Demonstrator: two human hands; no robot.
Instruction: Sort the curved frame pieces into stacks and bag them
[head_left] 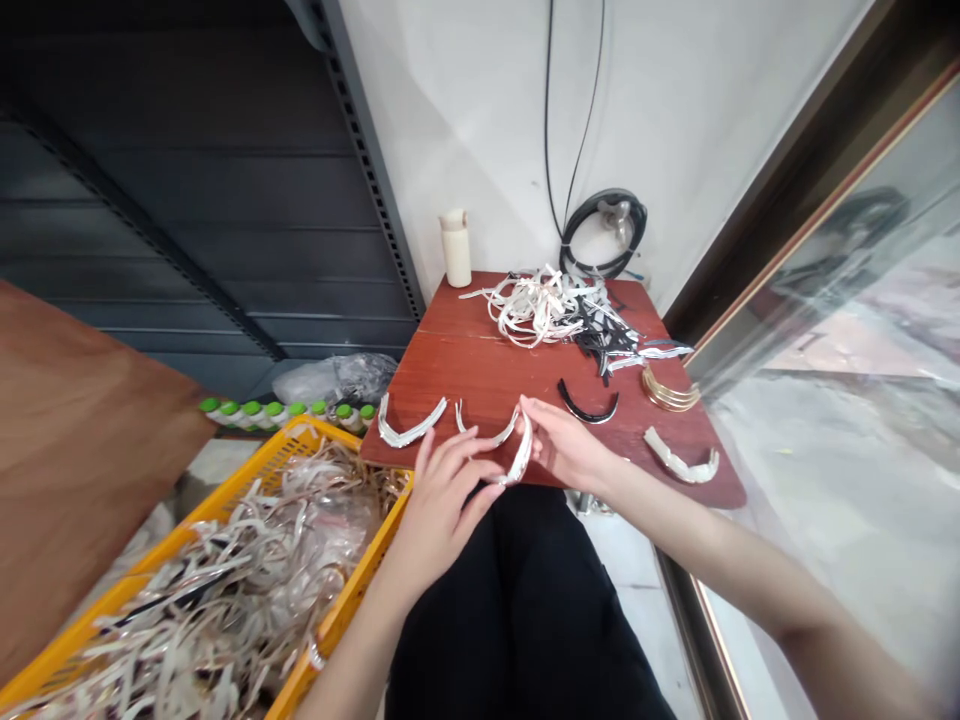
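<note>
My right hand (561, 440) pinches the upper end of a curved white strip (519, 455) with a shiny edge, held above the near edge of the red-brown table. At the strip's lower end, the thumb and index finger of my left hand (454, 490) close on it, while the other fingers reach out over the table. Just behind my hands, a second curved pale strip (501, 436) lies partly covered. A bundle of curved white strips (409, 437) rests to the left. On the right are a black curved piece (589, 413), gold bands (670, 395) and a white curved bundle (681, 464).
Tangled white ribbon-like strips (536, 305) and black ones (604, 330) lie at the back of the table (442, 345). A cream bottle (455, 250) stands back left. The yellow crate (255, 470), full of strips, is at left. Black cable (637, 220) coils against the wall.
</note>
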